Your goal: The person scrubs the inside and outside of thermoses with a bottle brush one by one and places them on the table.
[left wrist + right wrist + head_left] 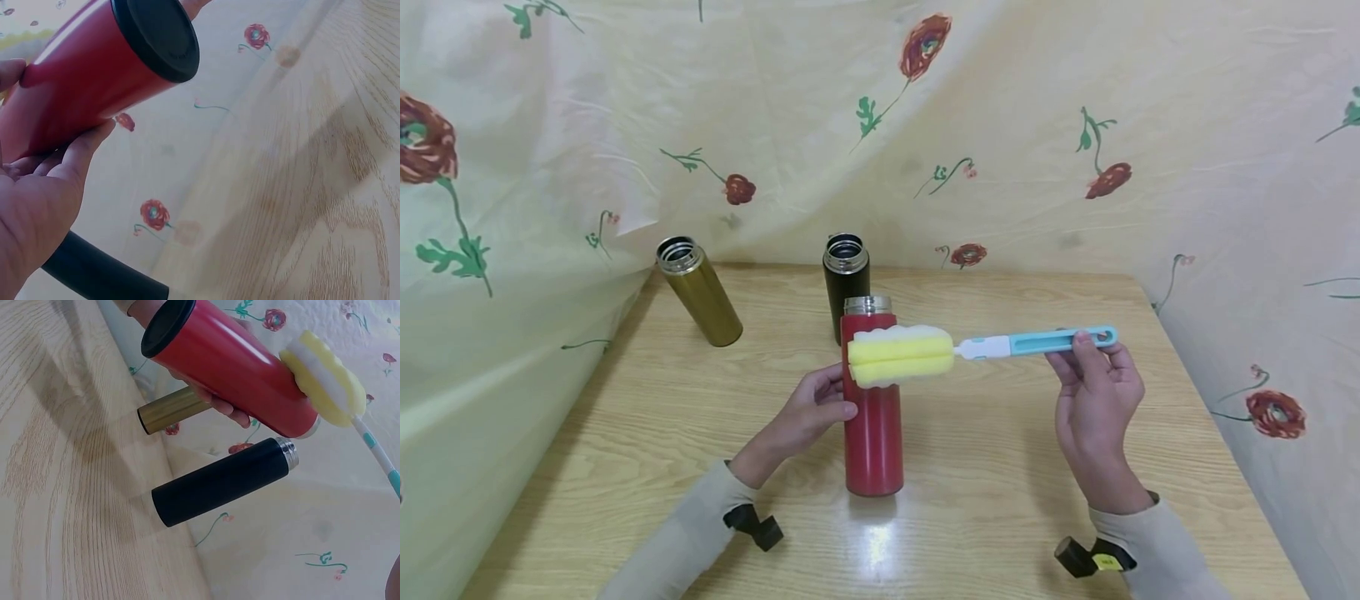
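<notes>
Far left on the wooden table (625, 467), a gold flask (698, 292) stands tilted. Black flask (846, 279) upright behind the red flask (873, 417), mid-table, near. Left hand (805, 415) curls round the red flask. Right hand (1093, 404) pinches the sponge brush (925, 352), held level across the flask's top.

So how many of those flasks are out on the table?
3: a red flask in front, gripped by the left hand; a black flask right behind it; a gold flask back left.
</notes>
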Available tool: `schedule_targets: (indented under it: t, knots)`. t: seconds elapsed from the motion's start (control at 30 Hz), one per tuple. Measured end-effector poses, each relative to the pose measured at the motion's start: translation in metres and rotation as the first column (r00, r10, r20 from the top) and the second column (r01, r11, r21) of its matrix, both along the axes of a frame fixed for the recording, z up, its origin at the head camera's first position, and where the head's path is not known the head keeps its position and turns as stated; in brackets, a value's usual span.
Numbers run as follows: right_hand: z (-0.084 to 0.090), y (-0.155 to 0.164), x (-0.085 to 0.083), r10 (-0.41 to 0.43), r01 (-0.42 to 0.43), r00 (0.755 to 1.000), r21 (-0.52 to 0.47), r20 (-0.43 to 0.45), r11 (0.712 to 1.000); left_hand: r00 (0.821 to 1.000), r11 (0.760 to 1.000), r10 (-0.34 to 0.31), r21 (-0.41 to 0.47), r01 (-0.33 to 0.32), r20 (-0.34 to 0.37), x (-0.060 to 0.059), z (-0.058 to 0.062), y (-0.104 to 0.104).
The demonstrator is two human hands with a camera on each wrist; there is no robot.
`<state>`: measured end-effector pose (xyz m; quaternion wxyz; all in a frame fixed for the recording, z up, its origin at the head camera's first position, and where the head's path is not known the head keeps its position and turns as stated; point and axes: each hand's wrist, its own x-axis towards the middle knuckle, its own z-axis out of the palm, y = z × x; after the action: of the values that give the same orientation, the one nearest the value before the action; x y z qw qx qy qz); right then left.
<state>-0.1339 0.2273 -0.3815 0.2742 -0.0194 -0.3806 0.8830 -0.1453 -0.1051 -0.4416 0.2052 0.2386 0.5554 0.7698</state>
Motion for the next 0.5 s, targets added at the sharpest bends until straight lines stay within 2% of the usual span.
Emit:
schedule_targets:
  t: [0.1, 0.33, 0.5]
  knots:
    - [0.0000, 0.0005, 0.0001, -0.001, 0.001, 1.000, 0.000, 0.000, 1.000, 1.000, 1.000, 0.003, 0.007, -0.003, -0.011, -0.0006, -0.0014, -0.0002]
    - [0.0000, 0.0018, 0.0003, -0.023, 0.024, 1.000, -0.018, 0.016, 1.000, 0.995, 0.994, 0.094, -0.056, -0.095, -0.023, -0.0031, -0.0022, -0.0001]
    - [0.0021, 0.0022, 0.0027, -0.022, 0.023, 1.000, -0.043, 0.013, 0.999, 0.991, 0.988, 0.130, -0.086, -0.131, -0.022, -0.0042, -0.0027, -0.0015]
